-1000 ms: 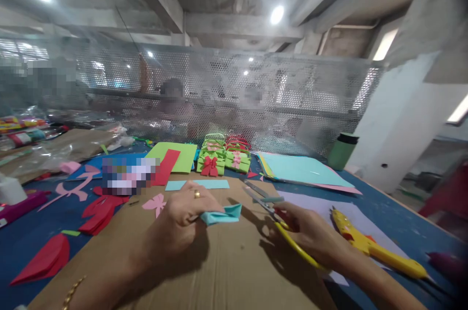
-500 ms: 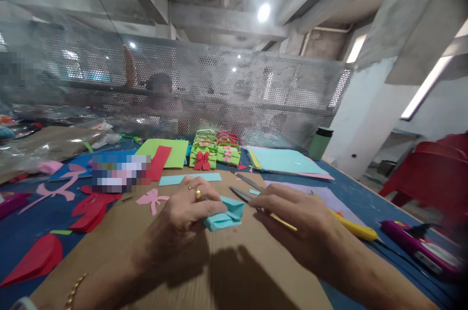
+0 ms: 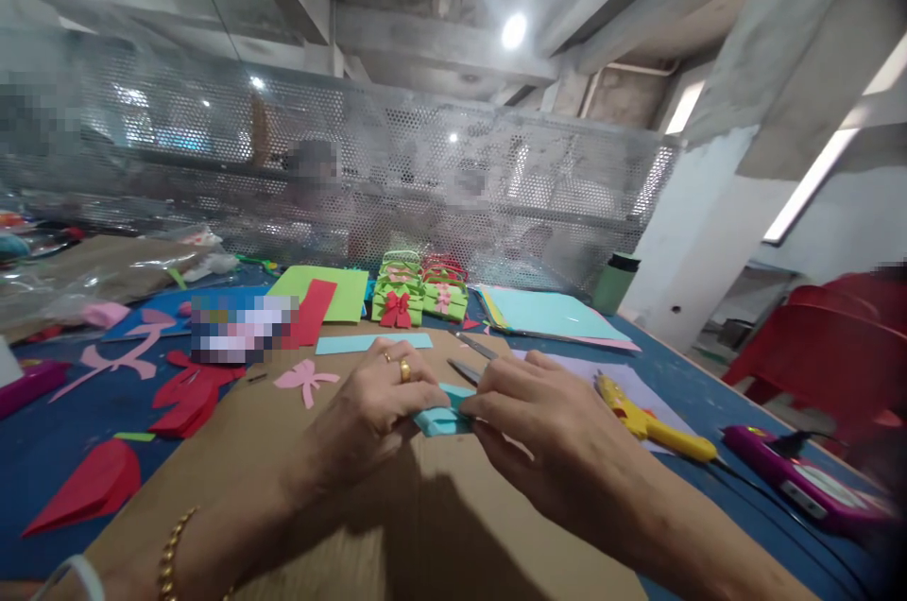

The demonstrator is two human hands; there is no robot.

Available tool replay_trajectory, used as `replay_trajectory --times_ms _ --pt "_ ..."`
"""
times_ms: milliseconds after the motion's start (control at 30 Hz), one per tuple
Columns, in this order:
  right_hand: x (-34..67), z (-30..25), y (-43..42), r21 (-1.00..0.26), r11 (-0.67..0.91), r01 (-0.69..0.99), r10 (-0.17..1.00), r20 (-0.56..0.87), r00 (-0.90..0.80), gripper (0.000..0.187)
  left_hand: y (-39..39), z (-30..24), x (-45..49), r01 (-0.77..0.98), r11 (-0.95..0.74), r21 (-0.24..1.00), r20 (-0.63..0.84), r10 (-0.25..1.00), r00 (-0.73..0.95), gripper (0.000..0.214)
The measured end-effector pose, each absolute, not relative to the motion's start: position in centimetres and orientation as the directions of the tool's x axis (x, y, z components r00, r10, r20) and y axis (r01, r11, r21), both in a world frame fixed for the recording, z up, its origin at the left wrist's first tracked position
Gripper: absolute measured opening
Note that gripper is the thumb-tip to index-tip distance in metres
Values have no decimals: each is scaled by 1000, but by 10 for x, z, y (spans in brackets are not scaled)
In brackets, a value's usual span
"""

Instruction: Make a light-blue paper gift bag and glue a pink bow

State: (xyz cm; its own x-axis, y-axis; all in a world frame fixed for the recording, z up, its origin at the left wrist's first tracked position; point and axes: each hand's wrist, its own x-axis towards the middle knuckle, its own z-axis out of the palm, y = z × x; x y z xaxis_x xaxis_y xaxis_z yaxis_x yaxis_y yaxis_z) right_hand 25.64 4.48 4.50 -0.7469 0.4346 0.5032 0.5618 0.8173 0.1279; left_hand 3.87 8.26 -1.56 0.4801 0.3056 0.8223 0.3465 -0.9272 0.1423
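Note:
A small folded piece of light blue paper (image 3: 445, 420) is pinched between my two hands above a sheet of brown cardboard (image 3: 340, 525). My left hand (image 3: 379, 403), with gold rings on it, grips the paper's left end. The fingers of my right hand (image 3: 539, 421) close on its right end. Scissors (image 3: 464, 371) lie just beyond my right hand, their handles hidden by it. A flat light blue paper strip (image 3: 375, 343) and a pink paper bow cut-out (image 3: 307, 381) rest farther back on the cardboard.
A yellow glue gun (image 3: 666, 436) and a purple power strip (image 3: 800, 483) lie on the right. Small green paper bags with bows (image 3: 398, 306) stand at the back, beside stacked coloured sheets (image 3: 559, 313). Red paper cut-outs (image 3: 89, 488) lie left. A green bottle (image 3: 615, 283) stands far right.
My right hand has moved left from beside the scissors onto the blue paper's right end and now pinches it. My left hand keeps hold of the other end.

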Motion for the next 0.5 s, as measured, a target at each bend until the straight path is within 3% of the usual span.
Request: replay_trajectory --times_ms 233,500 --pt "252 36 45 273 753 598 442 463 -768 21 83 -18 41 377 -923 83 840 269 472 24" --pt "250 29 45 277 737 617 441 494 -749 24 86 -19 39 386 -918 89 812 292 506 26"
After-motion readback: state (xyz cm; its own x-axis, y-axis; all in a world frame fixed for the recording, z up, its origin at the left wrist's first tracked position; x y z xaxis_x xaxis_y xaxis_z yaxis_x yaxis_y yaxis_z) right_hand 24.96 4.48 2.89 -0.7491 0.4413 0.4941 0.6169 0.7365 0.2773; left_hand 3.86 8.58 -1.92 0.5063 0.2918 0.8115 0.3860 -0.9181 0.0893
